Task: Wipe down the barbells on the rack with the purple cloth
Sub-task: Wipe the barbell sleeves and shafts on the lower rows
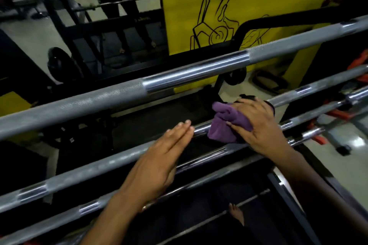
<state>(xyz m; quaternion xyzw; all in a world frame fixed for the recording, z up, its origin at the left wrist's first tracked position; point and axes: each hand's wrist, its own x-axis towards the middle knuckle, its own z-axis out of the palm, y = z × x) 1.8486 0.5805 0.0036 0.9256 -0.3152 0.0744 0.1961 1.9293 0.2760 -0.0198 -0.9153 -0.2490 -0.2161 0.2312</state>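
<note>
Pressing purple cloth (pixel 229 123) onto second barbell (pixel 99 167) with right hand (pixel 258 123), fingers curled round the bunched fabric. Resting left hand (pixel 159 157) on same bar, fingers straight. Running near-left to far-right, parallel to top barbell (pixel 179 77).

The purple cloth (pixel 229 123) is bunched and draped over the second barbell (pixel 103 167), on its smooth chrome section. The barbells lie parallel on the rack, running diagonally; the top barbell (pixel 179 77) shows knurled grey and polished sections.
</note>
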